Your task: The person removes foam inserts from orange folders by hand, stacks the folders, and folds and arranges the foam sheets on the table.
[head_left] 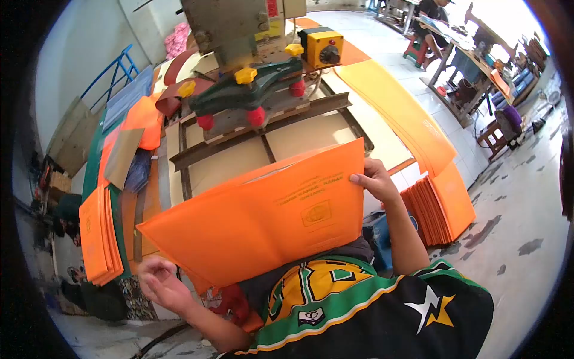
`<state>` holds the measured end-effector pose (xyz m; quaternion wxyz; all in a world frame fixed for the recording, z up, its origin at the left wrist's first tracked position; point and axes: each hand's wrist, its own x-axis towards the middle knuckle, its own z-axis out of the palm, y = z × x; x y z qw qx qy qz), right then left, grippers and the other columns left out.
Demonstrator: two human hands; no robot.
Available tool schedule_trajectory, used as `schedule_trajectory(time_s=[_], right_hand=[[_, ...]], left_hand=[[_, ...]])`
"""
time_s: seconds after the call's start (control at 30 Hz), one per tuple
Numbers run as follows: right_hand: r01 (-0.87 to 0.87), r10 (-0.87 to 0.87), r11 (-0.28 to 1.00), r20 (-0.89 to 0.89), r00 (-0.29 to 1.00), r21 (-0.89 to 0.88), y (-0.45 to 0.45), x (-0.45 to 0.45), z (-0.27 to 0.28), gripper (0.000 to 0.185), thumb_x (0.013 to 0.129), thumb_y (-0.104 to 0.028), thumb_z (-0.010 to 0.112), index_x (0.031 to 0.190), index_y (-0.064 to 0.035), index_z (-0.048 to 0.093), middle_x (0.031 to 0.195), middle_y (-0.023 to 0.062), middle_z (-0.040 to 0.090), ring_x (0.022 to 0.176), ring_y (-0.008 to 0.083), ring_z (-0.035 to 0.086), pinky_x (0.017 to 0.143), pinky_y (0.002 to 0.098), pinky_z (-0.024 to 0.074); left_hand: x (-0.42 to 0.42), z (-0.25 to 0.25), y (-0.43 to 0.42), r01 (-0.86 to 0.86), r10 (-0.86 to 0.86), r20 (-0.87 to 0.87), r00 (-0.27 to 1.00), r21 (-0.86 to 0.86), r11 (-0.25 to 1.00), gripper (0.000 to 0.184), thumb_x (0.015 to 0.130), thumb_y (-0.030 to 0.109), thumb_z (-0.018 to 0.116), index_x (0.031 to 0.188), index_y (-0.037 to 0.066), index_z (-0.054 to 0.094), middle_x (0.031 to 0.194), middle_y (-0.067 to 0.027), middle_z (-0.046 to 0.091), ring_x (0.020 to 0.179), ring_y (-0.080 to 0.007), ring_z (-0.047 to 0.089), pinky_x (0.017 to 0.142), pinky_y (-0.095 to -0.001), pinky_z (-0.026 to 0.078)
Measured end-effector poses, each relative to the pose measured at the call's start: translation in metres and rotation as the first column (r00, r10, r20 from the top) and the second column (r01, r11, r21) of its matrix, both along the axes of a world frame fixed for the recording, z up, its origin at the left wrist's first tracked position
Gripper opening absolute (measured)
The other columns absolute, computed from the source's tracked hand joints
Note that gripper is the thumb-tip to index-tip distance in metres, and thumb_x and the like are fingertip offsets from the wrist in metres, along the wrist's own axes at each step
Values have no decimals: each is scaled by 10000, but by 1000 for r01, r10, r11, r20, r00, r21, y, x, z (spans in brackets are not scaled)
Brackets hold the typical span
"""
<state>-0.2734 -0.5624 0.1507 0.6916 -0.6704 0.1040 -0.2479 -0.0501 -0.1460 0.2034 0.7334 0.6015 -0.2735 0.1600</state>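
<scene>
A large orange plastic folder (pixel 257 221) with printed lettering and an emblem is held up, tilted, over my lap. My right hand (pixel 379 180) grips its right edge, thumb on the printed face and fingers behind. Near the folder's lower left corner is my left hand (pixel 156 280), its fingers loosely curled and apart, holding nothing visible. Behind the folder stands a machine (pixel 251 90) with a dark green clamp head, yellow knobs and red feet, above a metal frame (pixel 260 134) on a cream-coloured bed. The folder covers part of that bed.
Stacked orange folders (pixel 427 209) stand at right; more orange folders (pixel 98 236) lie at left. Yellow-orange sheets (pixel 400 107) cover the right side. A yellow control box (pixel 323 48) sits beside the machine. Farther back, a person (pixel 431 27) sits at a cluttered workbench (pixel 463 48).
</scene>
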Motion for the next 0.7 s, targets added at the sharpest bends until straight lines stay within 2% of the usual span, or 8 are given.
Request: schedule_trajectory(time_s=[0.07, 0.17, 0.23, 0.27, 0.4, 0.43, 0.53, 0.7], right_hand=[[-4, 4, 999, -7, 1000, 52, 2, 2, 0, 277, 863, -228, 719, 991, 13, 671, 845, 16, 669, 683, 52, 587, 541, 185, 444], [16, -14, 999, -54, 998, 40, 4, 0, 6, 291, 860, -238, 725, 999, 12, 671, 843, 19, 670, 674, 53, 587, 534, 184, 445], [-5, 6, 1000, -66, 998, 26, -1, -2, 2, 317, 865, -244, 721, 1039, 14, 665, 873, 30, 679, 711, 72, 617, 562, 203, 482], [-22, 23, 1000, -72, 997, 14, -4, -2, -2, 344, 870, -250, 716, 1080, 16, 658, 903, 41, 688, 748, 92, 646, 589, 222, 520], [36, -36, 997, 2, 999, -63, -6, 3, -14, 337, 859, -258, 725, 1053, 13, 672, 875, 29, 678, 736, 86, 627, 585, 213, 507], [27, -27, 998, -10, 1000, -54, -5, 3, -14, 337, 859, -258, 725, 1053, 13, 672, 875, 29, 678, 736, 86, 627, 585, 213, 507], [6, -14, 992, -60, 998, -127, -15, 0, -21, 316, 862, -242, 722, 1050, 7, 677, 887, 26, 663, 760, 81, 604, 606, 212, 483], [13, -13, 999, 17, 1000, -46, -11, 3, -21, 304, 863, -229, 718, 1043, 12, 674, 901, 24, 665, 792, 82, 602, 647, 220, 482]], left_hand=[[-22, 25, -21, 206, -216, 133, 967, 86, 975, 624, 942, 590, 480, 940, -28, 570, 653, -103, 600, 564, -132, 544, 567, -232, 398], [-49, 70, -58, 722, -706, 287, 648, 67, 689, 480, 974, 418, 496, 836, -27, 608, 683, -141, 663, 456, -144, 549, 441, -252, 369], [-49, 104, -76, 896, -898, 286, 335, 198, 398, 598, 786, 549, 565, 852, -44, 605, 729, -102, 663, 494, -158, 567, 432, -258, 388], [-43, 124, -84, 927, -971, 228, 78, 342, 155, 916, 607, 794, 583, 936, -61, 587, 753, -58, 649, 558, -171, 586, 475, -253, 430], [-67, 145, -110, 978, -963, 270, 20, 193, 74, 659, 867, 741, 375, 710, 101, 407, 599, -80, 577, 368, -161, 460, 339, -260, 278], [-62, 145, -119, 970, -941, 287, -182, 208, -124, 576, 904, 634, 461, 872, 60, 502, 620, -113, 622, 437, -157, 538, 358, -240, 312], [-77, 139, -128, 912, -866, 300, -401, 219, -347, 508, 943, 526, 542, 1041, 30, 599, 638, -141, 658, 501, -151, 605, 377, -221, 341], [-74, 137, -126, 940, -912, 266, -313, 222, -258, 458, 954, 516, 518, 1077, 84, 606, 615, -114, 613, 478, -141, 552, 376, -223, 315]])
